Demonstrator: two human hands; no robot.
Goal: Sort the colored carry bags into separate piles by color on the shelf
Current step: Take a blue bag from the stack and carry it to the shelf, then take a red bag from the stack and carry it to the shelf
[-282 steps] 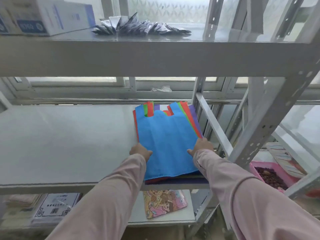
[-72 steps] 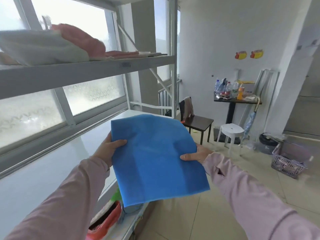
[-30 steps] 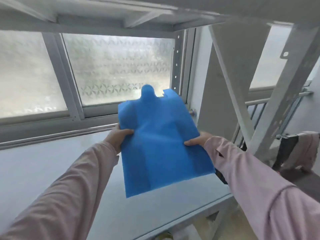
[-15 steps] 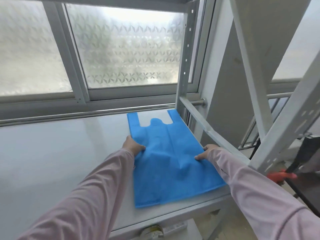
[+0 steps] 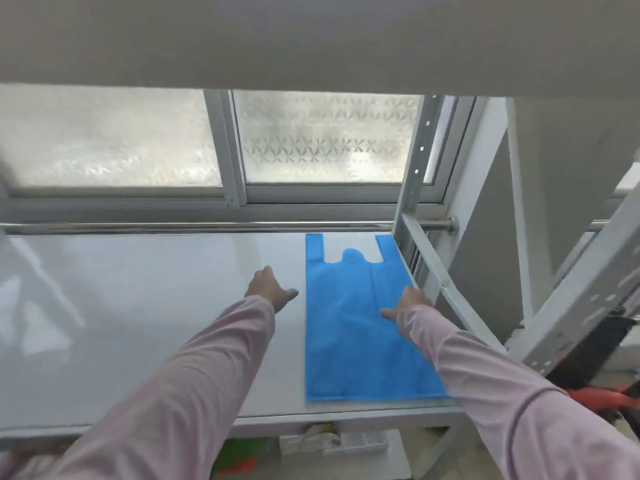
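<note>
Head view: half a second ago both hands were pressing the blue bag [image 5: 360, 327] flat; now the left hand [image 5: 268, 292] has slid off to the bag's 9 o'clock and lies open on the bare shelf [image 5: 138, 323], grasping nothing, just beside the bag's edge but apart from it; the right hand [image 5: 408, 303] is open too, palm down on the bag's 3 o'clock edge, touching the cloth without gripping it. A second ago the bag was in the air between both hands; now it lies flat at the shelf's 3 o'clock end, handles toward 12 o'clock by the window [image 5: 311, 140], bottom hem at 6 o'clock near the front lip, right side close against the slanted brace [image 5: 426, 258]. My judgement: the bag is set down and being let go, so this starts the blue pile; the other colours have yet to be brought over, and the task is barely begun.

Counted: one blue bag; one pile; two hands, neither holding anything; two pink sleeves [image 5: 194, 386]; two window panes; no other bags in sight on this level. Below the shelf at 6 o'clock sit some blurred items, too unclear to name or count.
</note>
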